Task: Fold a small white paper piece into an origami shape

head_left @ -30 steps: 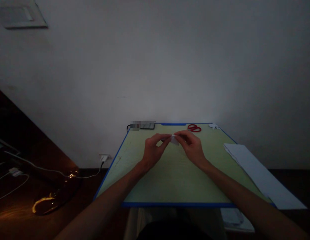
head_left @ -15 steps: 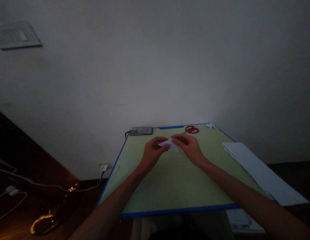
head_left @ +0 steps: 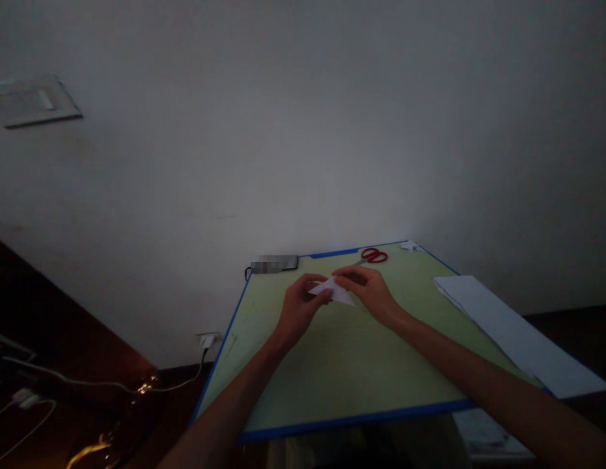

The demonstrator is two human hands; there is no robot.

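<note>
Pinching a small, pointed white paper piece (head_left: 342,296) between their fingers (head_left: 322,298), the left hand (head_left: 299,305) and right hand (head_left: 375,294) are holding it, already folded, not yet released.

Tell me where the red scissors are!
In the head view, the scissors lie right of centre near the far edge of the table, just beyond the right hand and left of the small white paper.

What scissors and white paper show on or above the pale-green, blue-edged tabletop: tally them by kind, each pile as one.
Red-handled metal scissors: 1
Small folded white paper piece: 1
Long white paper pile: 1
Small white scrap pile: 1
Total: 4
</note>
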